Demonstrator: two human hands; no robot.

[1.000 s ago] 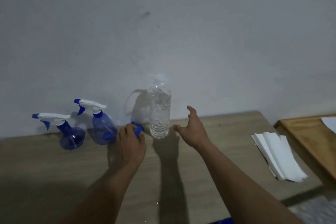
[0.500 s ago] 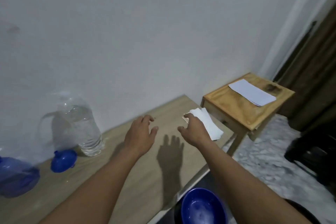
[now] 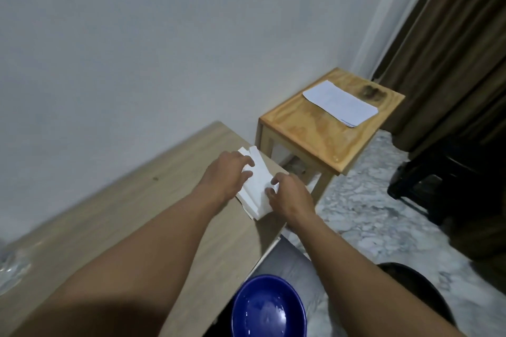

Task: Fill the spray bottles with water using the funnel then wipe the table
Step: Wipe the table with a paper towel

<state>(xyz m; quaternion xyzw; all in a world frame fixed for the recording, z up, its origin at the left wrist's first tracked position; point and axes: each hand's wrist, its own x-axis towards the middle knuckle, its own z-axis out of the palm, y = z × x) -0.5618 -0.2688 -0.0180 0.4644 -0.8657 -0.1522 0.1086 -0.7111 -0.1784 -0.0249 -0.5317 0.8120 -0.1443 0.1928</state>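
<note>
Two bare hands meet on one stack of white paper towels. The stack is folded, thin-layered and rectangular, and lies at the far right corner of a pale wood-grain counter. The left hand rests on the stack's left side, fingers loosely bent and pressing down. The right hand curls its fingertips at the stack's right edge, pinching it. One glossy round blue bowl shows below the counter's near edge. Beyond, one small varnished wooden table carries one folded white paper.
</note>
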